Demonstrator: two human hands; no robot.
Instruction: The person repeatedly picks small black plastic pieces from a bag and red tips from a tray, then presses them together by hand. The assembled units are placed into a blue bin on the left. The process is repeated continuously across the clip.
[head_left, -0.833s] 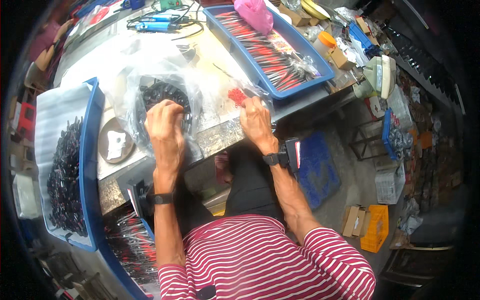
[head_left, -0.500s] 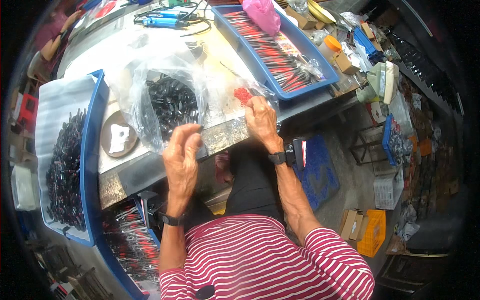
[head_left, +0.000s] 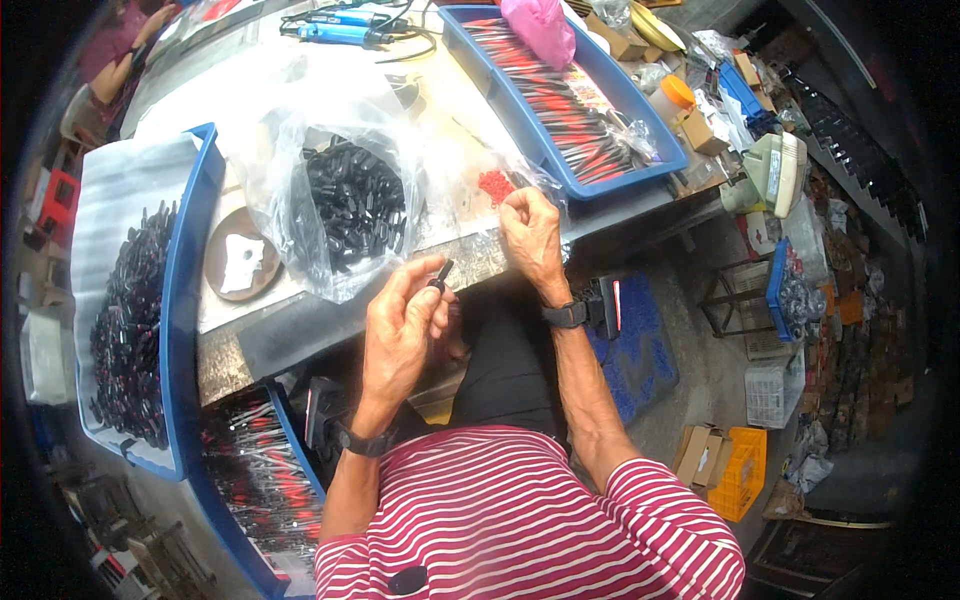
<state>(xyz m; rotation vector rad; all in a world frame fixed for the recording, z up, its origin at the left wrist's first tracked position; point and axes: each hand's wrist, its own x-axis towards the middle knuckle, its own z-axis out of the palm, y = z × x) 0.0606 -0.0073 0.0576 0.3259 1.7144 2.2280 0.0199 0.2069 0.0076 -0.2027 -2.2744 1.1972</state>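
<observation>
My left hand, in front of the table edge, pinches a small black plastic piece between thumb and fingers. Just beyond it, a clear plastic bag lies open on the table, holding many similar black pieces. My right hand is closed in a pinch above the table's front edge. Its fingertips are beside a little heap of small red pieces on clear plastic. Whatever those fingers hold, if anything, is too small to make out.
Left stands a blue tray of dark pieces; a round dish with a white item sits beside it. Another blue tray holds red-and-black slender parts. Below left is a bin of similar parts. A person sits far left.
My left hand has moved right, away from the bag, and the black piece now shows clearly in its fingers. My right hand stays by the red heap, its fingers still pinched.
</observation>
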